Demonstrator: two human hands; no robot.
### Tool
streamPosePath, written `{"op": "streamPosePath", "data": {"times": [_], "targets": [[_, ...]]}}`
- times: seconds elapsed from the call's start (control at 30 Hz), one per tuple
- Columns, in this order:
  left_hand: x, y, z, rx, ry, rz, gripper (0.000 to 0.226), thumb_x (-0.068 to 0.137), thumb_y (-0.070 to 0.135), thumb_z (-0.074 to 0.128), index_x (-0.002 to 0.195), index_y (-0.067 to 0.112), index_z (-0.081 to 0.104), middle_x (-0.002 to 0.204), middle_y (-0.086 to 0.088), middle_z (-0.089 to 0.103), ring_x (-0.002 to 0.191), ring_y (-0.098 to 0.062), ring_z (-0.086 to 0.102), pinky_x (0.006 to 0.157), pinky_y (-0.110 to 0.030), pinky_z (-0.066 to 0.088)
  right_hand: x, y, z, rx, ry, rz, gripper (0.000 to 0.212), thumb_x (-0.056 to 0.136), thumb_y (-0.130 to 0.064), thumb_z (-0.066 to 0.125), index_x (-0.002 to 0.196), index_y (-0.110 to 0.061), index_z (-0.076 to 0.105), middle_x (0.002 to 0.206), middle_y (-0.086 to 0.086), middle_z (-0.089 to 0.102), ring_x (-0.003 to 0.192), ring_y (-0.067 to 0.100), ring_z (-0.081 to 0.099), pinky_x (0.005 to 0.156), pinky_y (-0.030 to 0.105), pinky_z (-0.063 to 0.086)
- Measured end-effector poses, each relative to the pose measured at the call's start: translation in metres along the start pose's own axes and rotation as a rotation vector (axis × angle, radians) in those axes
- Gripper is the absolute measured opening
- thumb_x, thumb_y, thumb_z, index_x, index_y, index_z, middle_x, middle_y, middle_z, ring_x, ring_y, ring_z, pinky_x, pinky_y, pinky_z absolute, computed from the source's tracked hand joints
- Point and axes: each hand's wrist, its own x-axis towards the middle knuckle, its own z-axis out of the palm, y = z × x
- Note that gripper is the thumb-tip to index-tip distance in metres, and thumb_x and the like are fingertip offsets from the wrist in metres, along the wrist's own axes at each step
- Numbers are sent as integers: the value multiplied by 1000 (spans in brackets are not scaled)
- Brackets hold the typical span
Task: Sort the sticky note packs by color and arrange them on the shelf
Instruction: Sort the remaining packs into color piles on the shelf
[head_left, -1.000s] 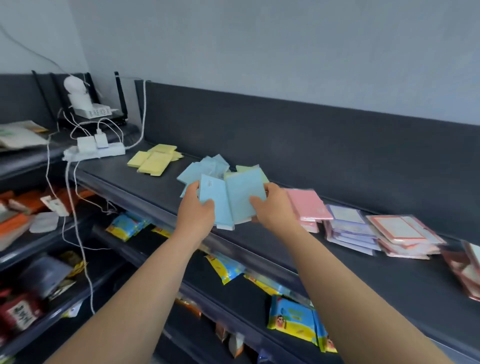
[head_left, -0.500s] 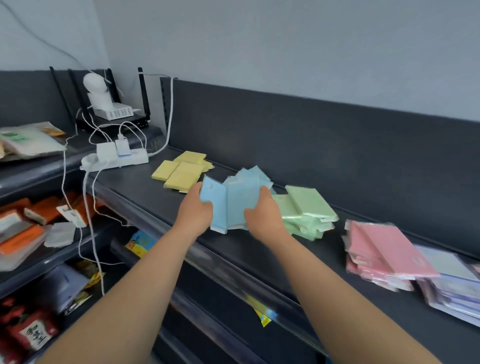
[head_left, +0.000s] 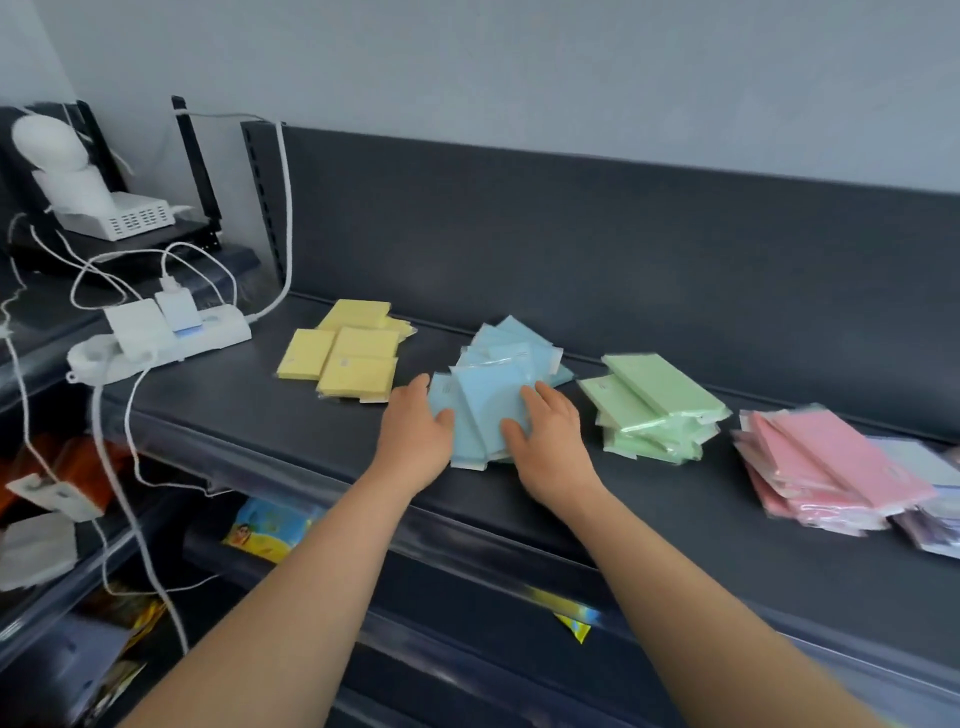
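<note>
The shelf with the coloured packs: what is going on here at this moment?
A person is sorting sticky note packs by colour on the dark shelf. The left hand has its grip on the left edge of the blue packs, thumb on top; the right hand rests on them. Yellow packs lie to the left, green packs and pink packs to the right.

No text legible anywhere.
- Yellow packs (head_left: 358, 371): small dark mark near one corner of the top pack, too small to read.
- Green packs (head_left: 660, 395): faint mark on a lower pack, unreadable.
- Blue packs (head_left: 488, 395): faint mark on one wrapper, unreadable.
- Snack packet (head_left: 265, 525) on the shelf below: cartoon print, lettering blurred.
- White tag (head_left: 52, 493) on a cable: dark smudges, unreadable.
</note>
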Motion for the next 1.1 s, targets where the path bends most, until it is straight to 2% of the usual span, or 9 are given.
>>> {"op": "streamPosePath", "data": {"times": [0.1,0.27,0.4,0.57,0.7,0.77,0.9,1.03,1.1], "targets": [[-3,-2,-4,44,21,26,16,98,23,44,105,10,50,109,-10,54,101,-28,55,82,-42,49,-7,1,-2,11,21,-8,52,99,-31,46,144,-8,34,158,12,18,146,26,10,117,34,14],[-13,1,-13,151,-15,54,47,100,36,43,138,9,39,134,-9,46,126,-30,43,101,-44,41,-16,-1,0,-21,47,-27,55,95,-39,53,140,-9,40,156,10,23,146,23,13,118,35,19],[-16,0,-17,216,-4,106,40,96,36,48,128,12,45,130,-9,48,117,-29,47,97,-45,44,-21,-6,-4,-49,86,-50,59,97,-38,51,145,-8,35,158,6,22,147,19,13,116,29,15],[-22,14,-30,331,74,251,48,98,34,46,141,13,42,141,-6,45,125,-28,42,101,-39,37,-21,-8,-20,-163,156,-125,47,98,-28,50,141,-9,45,152,4,36,142,20,28,113,27,23],[-29,35,-32,388,131,380,40,98,32,46,132,12,51,131,-6,55,118,-29,48,97,-38,38,-33,-1,-41,-208,244,-167,29,93,-17,54,118,-3,62,126,7,60,121,25,51,102,35,41],[-36,48,-27,382,137,432,40,98,32,48,132,12,52,129,-7,57,116,-30,50,95,-39,39,-44,5,-55,-234,297,-142,25,91,-13,55,110,1,64,117,10,63,112,28,54,94,31,42],[-59,81,-3,318,122,532,36,97,29,50,128,11,57,124,-10,61,111,-33,52,91,-40,39,-73,27,-87,-263,388,-79,28,91,-11,58,116,-1,65,122,12,64,116,29,53,96,25,35],[-88,119,38,224,62,658,31,94,23,53,120,9,63,113,-10,66,102,-34,56,87,-41,42,-108,66,-125,-236,464,16,21,89,-8,57,105,3,67,110,12,67,107,32,57,89,37,45],[-104,141,61,209,33,709,31,93,23,55,120,9,64,114,-10,67,101,-35,57,86,-41,44,-128,89,-144,-255,503,68,26,91,-11,58,114,-2,67,117,8,67,113,28,56,93,30,39]]}}
